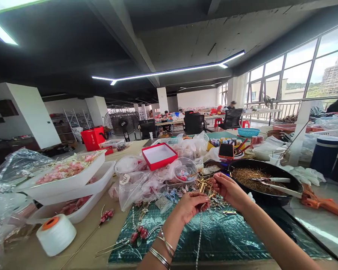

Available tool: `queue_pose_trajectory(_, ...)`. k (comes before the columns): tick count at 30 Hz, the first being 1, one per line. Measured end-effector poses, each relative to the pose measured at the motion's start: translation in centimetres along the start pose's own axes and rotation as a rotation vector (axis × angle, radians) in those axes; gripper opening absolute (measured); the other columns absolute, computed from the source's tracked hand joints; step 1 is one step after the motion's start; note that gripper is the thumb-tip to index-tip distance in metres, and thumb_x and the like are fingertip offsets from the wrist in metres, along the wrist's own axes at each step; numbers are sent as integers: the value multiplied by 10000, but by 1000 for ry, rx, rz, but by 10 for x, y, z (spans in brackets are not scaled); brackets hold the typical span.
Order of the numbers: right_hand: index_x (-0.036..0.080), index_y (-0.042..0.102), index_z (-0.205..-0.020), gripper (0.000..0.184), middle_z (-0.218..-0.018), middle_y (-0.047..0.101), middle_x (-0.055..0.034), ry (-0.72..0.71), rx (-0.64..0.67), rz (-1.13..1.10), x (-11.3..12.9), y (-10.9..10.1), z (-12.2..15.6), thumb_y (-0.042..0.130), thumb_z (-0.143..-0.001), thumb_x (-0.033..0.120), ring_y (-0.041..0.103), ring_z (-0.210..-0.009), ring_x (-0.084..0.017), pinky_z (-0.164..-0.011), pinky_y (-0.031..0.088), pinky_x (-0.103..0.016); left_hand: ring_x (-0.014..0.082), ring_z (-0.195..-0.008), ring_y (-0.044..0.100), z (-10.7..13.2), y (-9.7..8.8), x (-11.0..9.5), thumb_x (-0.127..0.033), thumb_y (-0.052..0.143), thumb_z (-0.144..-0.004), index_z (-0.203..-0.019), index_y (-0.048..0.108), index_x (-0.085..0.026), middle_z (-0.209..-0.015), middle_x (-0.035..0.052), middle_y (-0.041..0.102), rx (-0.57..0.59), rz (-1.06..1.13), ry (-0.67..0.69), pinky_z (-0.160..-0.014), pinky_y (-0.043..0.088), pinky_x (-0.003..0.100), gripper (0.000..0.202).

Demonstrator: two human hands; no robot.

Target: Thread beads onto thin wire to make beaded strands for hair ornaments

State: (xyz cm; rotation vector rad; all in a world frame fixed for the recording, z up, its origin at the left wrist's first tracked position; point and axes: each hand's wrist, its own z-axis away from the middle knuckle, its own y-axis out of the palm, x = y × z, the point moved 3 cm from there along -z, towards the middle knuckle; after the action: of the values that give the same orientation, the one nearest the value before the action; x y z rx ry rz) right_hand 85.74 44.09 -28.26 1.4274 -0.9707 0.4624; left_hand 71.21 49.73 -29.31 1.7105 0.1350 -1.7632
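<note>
My left hand, with silver bangles on the wrist, pinches a thin string of pale beads that hangs down over the green cutting mat. Up and to the right, my right hand has its fingertips pressed together; what lies between them is too small to make out. Left of my left wrist, a hairpin with dark pink flowers and a pale bead strand rests on the mat. Gold-coloured metal pieces lie in a heap just behind my hands.
White trays of pink flowers and a white thread cone stand at left. Plastic bags and a red box fill the back. At right sit a black pan of thin brown pieces, pliers and an orange-handled tool.
</note>
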Motion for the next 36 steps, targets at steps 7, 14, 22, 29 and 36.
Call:
queue_pose_trajectory(7, 177, 588, -693, 62, -674, 537, 12, -39, -31, -16, 16, -19, -7, 608, -737, 217, 462, -564, -59, -508, 431, -143, 114, -594, 565, 3, -2, 3, -237, 722, -569, -697, 660, -127, -637, 34, 635, 12, -23, -37, -593, 392, 236, 180)
queue_pose_trajectory(14, 177, 602, -691, 60, -695, 560, 3, -67, -66, -17, 25, -34, -13, 641, -704, 220, 471, -567, -64, -502, 442, -148, 128, -618, 563, 9, 2, 2, -237, 713, -581, -679, 659, -130, -642, 41, 630, 57, -58, -65, -602, 392, 251, 156)
queue_pose_trajectory(22, 177, 607, -682, 66, -702, 582, -1, -89, -104, -13, 31, -48, -17, 654, -687, 222, 487, -570, -63, -492, 442, -147, 123, -607, 550, 12, 4, 2, -236, 710, -583, -660, 651, -140, -640, 39, 621, 77, -79, -78, -580, 372, 247, 136)
queue_pose_trajectory(29, 173, 614, -654, 90, -688, 589, -8, -93, -136, -11, 36, -53, -19, 688, -644, 224, 496, -552, -78, -481, 465, -172, 136, -637, 555, 11, 4, 5, -258, 717, -572, -676, 656, -146, -670, 45, 623, 80, -78, -79, -598, 370, 261, 165)
queue_pose_trajectory(36, 187, 602, -630, 102, -687, 587, -6, -98, -158, -20, 37, -56, -18, 697, -632, 226, 487, -548, -83, -457, 458, -176, 139, -682, 563, 11, 4, 5, -248, 703, -605, -690, 666, -151, -707, 50, 630, 126, -64, -90, -657, 382, 258, 134)
